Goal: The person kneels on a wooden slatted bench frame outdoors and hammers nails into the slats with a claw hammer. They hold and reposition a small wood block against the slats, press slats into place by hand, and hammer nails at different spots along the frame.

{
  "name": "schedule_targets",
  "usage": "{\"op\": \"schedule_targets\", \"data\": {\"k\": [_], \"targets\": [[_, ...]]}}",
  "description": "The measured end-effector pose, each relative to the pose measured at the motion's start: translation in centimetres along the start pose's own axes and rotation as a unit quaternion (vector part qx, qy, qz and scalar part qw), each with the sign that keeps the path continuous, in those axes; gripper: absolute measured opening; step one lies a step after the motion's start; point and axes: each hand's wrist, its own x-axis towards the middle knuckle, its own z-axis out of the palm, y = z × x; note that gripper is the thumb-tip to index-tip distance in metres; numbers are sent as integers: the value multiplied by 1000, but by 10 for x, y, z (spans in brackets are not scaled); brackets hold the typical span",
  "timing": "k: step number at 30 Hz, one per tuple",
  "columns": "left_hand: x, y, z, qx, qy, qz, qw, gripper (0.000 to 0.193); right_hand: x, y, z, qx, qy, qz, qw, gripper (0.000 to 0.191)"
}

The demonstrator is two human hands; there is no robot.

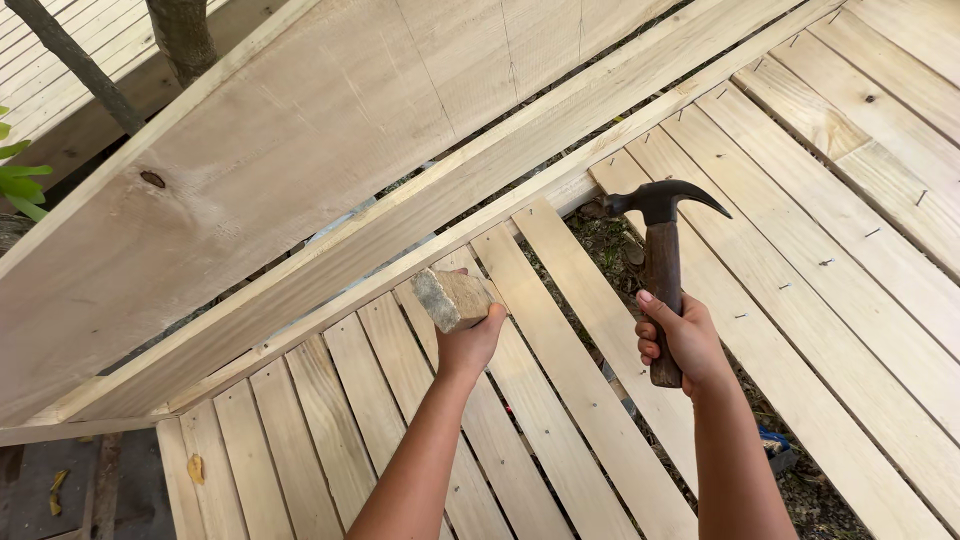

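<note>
The left hand (470,340) has its fingers wrapped around a small wooden block (452,298), pressing it against a long pale rail (420,255) above the slatted wooden deck (560,400). The right hand (685,340) grips a claw hammer (660,250) by its wooden handle, head raised.

1. no packages, labels, signs or screens show anywhere in this view.
</note>
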Motion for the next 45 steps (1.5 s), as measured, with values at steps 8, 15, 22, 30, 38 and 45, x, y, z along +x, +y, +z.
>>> {"op": "schedule_targets", "data": {"k": [8, 15, 22, 30, 38, 45], "targets": [[-56, -23, -17, -136, 68, 164, 975, 54, -18, 10, -55, -217, 153, -59, 962, 35], [-16, -14, -26, -233, -41, -102, 966, 51, -4, 23, -137, -611, 376, -114, 687, 46], [-3, 27, -69, 29, -80, -159, 984, 61, -7, 28, -117, -683, 387, -147, 602, 64], [12, -3, -58, -45, -35, -45, 997, 54, 49, 46, 46, -644, 89, -194, 735, 132], [11, -33, -65, -19, 14, 185, 982, 42, 67, 36, 105, -654, 102, -73, 746, 161], [18, -34, -57, -64, 59, 226, 970, 42, 72, 40, 107, -670, 97, -73, 733, 152]]}}
